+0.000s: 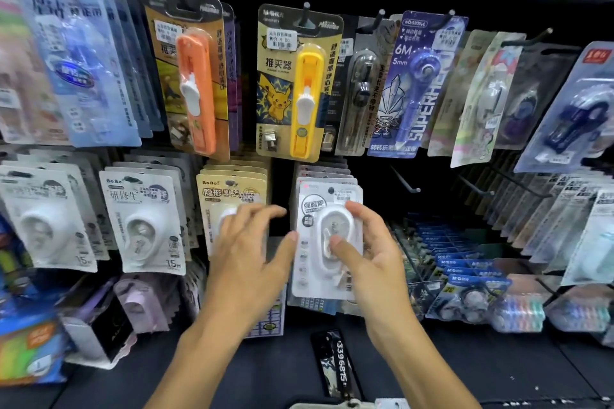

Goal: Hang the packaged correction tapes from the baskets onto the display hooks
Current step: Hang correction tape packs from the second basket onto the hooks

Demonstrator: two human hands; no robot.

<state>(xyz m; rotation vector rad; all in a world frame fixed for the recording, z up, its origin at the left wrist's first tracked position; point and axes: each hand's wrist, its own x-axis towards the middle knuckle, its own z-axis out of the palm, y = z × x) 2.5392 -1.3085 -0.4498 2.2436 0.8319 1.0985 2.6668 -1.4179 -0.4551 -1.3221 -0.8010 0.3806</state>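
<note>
Two rows of carded stationery hang on hooks so each front faces outward. Upper row: orange clip pusher pack (196, 83); yellow clip pusher pack (295, 86), printed "推夹器" with a price sticker reading 9.00; blue "SUPERHERO" correction tape pack (415, 86), marked "6M 5mm". Lower row: white "BoBo" pack (146, 222), marked "15M"; beige "BoBo" pack (229, 196), headed "隐形". Left hand (246, 259): fingers spread and straight, gripping nothing, thumb tip at the left edge of the white correction tape pack (327, 239). Right hand (372, 256): thumb on the blister, fingers curled behind the card's right edge, holding it against the stack, likely to seat its hole on the hook. Empty hook (405, 181) just right.
</note>
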